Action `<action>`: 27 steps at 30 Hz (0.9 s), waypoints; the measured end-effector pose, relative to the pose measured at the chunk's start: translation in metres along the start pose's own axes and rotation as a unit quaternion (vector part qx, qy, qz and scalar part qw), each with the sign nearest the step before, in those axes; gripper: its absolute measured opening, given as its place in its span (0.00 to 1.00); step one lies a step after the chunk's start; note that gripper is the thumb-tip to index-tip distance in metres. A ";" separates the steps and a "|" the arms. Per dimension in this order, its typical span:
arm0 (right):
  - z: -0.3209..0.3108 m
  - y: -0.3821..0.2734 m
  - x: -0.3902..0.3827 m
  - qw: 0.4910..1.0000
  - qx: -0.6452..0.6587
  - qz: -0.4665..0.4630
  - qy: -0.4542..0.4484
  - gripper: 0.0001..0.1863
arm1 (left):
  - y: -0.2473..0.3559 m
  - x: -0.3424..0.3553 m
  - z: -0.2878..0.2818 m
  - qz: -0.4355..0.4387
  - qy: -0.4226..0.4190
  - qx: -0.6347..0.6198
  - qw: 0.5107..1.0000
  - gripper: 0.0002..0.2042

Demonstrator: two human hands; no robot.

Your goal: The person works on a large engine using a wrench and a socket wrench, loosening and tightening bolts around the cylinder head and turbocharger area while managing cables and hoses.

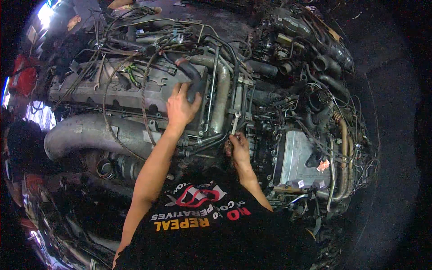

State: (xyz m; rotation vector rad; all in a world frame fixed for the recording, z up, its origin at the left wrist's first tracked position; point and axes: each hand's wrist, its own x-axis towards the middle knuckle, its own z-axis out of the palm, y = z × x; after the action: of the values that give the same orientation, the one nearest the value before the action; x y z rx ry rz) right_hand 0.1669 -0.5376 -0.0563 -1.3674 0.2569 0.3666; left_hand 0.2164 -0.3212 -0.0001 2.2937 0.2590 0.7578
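My left hand (182,105) rests with fingers apart at the right end of the grey engine cover (76,90), against a black rubber hose (189,69). My right hand (236,148) grips a silver wrench (235,121), which points up alongside metal pipes and fittings right of the wide vertical pipe (218,108). More wrenches (99,72), green-handled pliers (131,72) and steel cables (106,112) lie on the cover above and left of my left hand. The lower ends of my right fingers are dark and partly hidden among the engine parts.
A large curved grey pipe (85,128) runs along the near left. A second engine, with a flat metal cover (292,159), pipes and tangled wires, stands at the right, beside dark floor (387,112). A red object (24,74) sits at the far left.
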 end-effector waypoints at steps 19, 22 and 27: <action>-0.025 -0.007 0.008 0.994 -0.106 -0.030 -0.010 0.23 | 0.000 0.000 0.001 -0.005 0.009 0.014 1.000 0.18; -0.074 -0.027 0.027 0.989 -0.139 0.011 0.050 0.08 | 0.000 0.001 0.001 -0.014 0.009 0.024 1.000 0.17; -0.101 -0.074 0.119 0.989 -0.143 -0.044 -0.002 0.14 | 0.001 0.000 0.002 -0.032 -0.011 0.002 0.999 0.17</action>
State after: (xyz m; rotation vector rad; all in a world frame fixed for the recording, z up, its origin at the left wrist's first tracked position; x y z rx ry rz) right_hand 0.3091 -0.6357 -0.0542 -1.6552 0.1436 0.3412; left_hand 0.2177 -0.3226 -0.0008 2.2860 0.3219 0.6991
